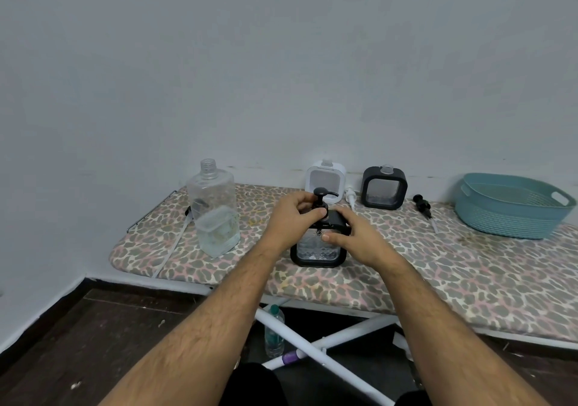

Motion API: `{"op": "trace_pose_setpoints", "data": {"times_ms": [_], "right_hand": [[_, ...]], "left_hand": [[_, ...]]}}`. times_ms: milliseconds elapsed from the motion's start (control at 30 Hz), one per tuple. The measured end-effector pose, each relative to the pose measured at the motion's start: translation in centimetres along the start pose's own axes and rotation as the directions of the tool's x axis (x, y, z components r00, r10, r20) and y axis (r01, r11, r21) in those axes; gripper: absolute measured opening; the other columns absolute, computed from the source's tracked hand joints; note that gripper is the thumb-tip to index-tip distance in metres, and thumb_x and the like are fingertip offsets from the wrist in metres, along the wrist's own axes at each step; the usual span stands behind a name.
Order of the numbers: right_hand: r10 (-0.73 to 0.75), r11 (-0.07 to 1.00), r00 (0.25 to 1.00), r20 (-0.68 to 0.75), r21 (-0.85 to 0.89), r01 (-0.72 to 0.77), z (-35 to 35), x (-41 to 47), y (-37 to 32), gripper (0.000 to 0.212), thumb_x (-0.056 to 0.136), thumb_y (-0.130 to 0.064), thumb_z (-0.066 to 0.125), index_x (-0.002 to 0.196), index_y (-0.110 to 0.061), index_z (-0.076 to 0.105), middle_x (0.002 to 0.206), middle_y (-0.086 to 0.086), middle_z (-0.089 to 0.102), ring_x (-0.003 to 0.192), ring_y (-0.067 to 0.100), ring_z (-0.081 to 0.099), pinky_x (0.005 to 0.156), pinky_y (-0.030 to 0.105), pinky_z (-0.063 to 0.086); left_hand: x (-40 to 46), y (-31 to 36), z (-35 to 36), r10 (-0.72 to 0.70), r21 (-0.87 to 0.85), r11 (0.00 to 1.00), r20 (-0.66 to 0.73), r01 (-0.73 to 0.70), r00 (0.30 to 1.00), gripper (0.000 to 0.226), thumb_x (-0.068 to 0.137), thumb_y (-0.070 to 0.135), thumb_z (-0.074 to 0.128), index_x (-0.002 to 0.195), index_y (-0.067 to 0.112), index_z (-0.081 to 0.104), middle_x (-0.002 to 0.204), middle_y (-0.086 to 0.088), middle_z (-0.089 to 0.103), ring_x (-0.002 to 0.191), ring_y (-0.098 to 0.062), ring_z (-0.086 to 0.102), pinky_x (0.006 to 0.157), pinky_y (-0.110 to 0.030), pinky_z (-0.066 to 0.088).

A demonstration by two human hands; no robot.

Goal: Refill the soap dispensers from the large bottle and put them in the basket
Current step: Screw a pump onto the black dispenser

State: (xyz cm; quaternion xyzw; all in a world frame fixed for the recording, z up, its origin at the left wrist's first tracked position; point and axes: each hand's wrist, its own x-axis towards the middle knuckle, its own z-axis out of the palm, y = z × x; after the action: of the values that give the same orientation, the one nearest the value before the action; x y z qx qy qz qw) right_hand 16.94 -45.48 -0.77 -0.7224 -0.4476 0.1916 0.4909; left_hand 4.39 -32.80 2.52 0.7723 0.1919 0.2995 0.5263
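A black square soap dispenser stands near the front of the ironing board. My left hand grips its black pump head at the collar. My right hand holds the dispenser's top right shoulder, thumb on the front. The large clear bottle stands uncapped to the left, with a little liquid at the bottom. At the back stand a white dispenser and a second black dispenser, both without pumps. A white pump and a black pump lie beside them. The teal basket sits at the right.
The wall runs close behind the board. The board's left end has a wire rest and a white cord. Under the board are white legs and a small plastic bottle on the dark floor.
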Motion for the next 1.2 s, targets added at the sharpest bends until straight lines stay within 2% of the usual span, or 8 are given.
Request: {"op": "trace_pose_setpoints", "data": {"times_ms": [67,200,367,567,733,900,1067,1200], "right_hand": [[0.003,1.0,1.0,0.001,0.011,-0.003,0.0,-0.1,0.0,0.053,0.086,-0.014,0.076,0.133,-0.022,0.052,0.11,-0.012,0.064,0.096,0.001,0.063,0.069,0.005,0.048],[-0.01,1.0,1.0,-0.007,-0.01,0.01,0.0,-0.1,0.1,0.056,0.086,-0.017,0.077,0.136,-0.02,0.052,0.119,-0.006,0.065,0.104,0.002,0.063,0.075,0.006,0.048],[-0.006,1.0,1.0,-0.004,0.007,0.006,0.0,-0.1,0.0,0.05,0.086,-0.014,0.076,0.13,-0.021,0.053,0.116,-0.006,0.065,0.093,-0.007,0.064,0.072,0.007,0.049],[0.005,1.0,1.0,-0.002,0.014,-0.005,0.1,0.1,0.1,0.055,0.085,-0.017,0.078,0.133,-0.023,0.051,0.114,-0.008,0.065,0.103,0.009,0.064,0.083,0.019,0.051],[-0.015,1.0,1.0,-0.009,0.005,0.015,0.0,0.0,0.2,0.053,0.085,-0.017,0.078,0.132,-0.022,0.053,0.118,-0.005,0.065,0.105,0.007,0.065,0.075,0.01,0.05],[-0.008,1.0,1.0,-0.015,0.008,0.008,0.0,0.1,0.2,0.054,0.083,-0.019,0.079,0.131,-0.021,0.053,0.117,-0.005,0.064,0.103,0.007,0.064,0.074,0.011,0.05],[0.006,1.0,1.0,-0.017,0.0,-0.006,0.1,0.3,0.4,0.053,0.083,-0.022,0.08,0.129,-0.022,0.053,0.113,-0.007,0.064,0.101,0.011,0.065,0.078,0.017,0.049],[-0.012,1.0,1.0,-0.026,-0.009,0.012,0.1,0.0,0.3,0.05,0.084,-0.019,0.079,0.127,-0.02,0.055,0.115,-0.006,0.065,0.102,0.004,0.063,0.073,0.012,0.049]], "left_hand": [[-0.1,0.2,0.2,-0.005,0.0,1.0,0.04,0.005,0.999,0.025,0.089,0.012,0.066,0.113,0.014,0.069,0.102,0.001,0.075,0.095,-0.009,0.071,0.096,-0.035,0.054],[0.1,0.4,1.1,0.033,0.136,0.99,-0.015,-0.03,0.999,0.026,0.079,0.042,0.078,0.101,0.031,0.068,0.106,0.01,0.069,0.097,-0.006,0.066,0.091,-0.029,0.053],[-0.1,0.2,1.1,0.017,0.129,0.992,-0.136,0.001,0.991,0.043,0.068,0.032,0.088,0.103,0.025,0.065,0.088,0.011,0.067,0.083,-0.003,0.064,0.075,-0.02,0.05],[-0.1,-0.7,0.1,-0.042,0.017,0.999,0.003,0.042,0.999,0.042,0.076,0.023,0.076,0.117,0.019,0.065,0.106,0.004,0.075,0.102,-0.008,0.069,0.099,-0.041,0.053],[-0.3,0.1,1.4,0.027,0.184,0.983,-0.137,-0.001,0.99,0.051,0.068,0.041,0.086,0.112,0.024,0.068,0.108,0.011,0.065,0.1,-0.001,0.061,0.081,-0.015,0.046],[-0.6,0.6,1.5,-0.009,0.13,0.991,-0.197,0.035,0.98,0.044,0.072,0.03,0.086,0.111,0.02,0.068,0.096,0.012,0.07,0.089,-0.002,0.065,0.076,-0.012,0.047],[-1.2,0.1,0.7,0.011,0.026,1.0,0.034,-0.012,0.999,0.037,0.093,0.016,0.064,0.128,0.028,0.061,0.12,0.004,0.069,0.108,-0.005,0.065,0.098,-0.028,0.052],[-1.2,0.1,1.8,0.057,0.263,0.964,-0.101,-0.029,0.993,0.046,0.073,0.062,0.065,0.112,0.036,0.065,0.11,0.013,0.067,0.104,-0.007,0.062,0.103,-0.049,0.044]]}}
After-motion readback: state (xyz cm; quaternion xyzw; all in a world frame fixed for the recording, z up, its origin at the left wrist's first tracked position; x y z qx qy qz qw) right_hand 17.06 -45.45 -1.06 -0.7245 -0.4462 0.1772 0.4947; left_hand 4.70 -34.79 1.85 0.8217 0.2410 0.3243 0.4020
